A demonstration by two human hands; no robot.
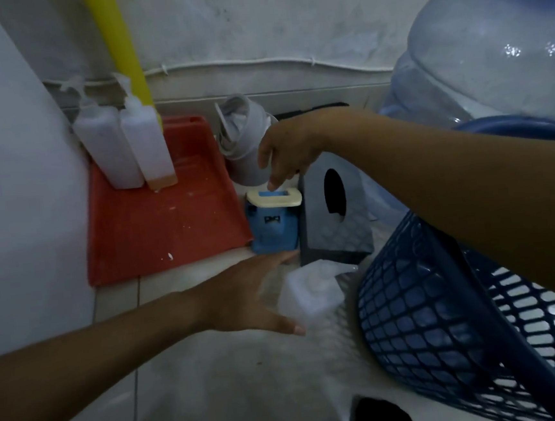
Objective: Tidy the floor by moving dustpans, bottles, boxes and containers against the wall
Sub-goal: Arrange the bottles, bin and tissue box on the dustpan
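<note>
The blue container (273, 231) stands at 3 o'clock of the red dustpan (166, 220); the right hand (287, 150), fingers loose, touches its cream rim (280, 205). The left hand (243, 297), spread and empty, should grip the blurred white bottle (310, 294) at its 3 o'clock, then slide it wallward

The container's (273, 234) rim is touched by the right hand (286, 152). The left hand (243, 300) is held spread beside a blurred white thing (310, 291), perhaps a sprayer. Two bottles (108, 151) are stood on the dustpan (170, 229).
</note>
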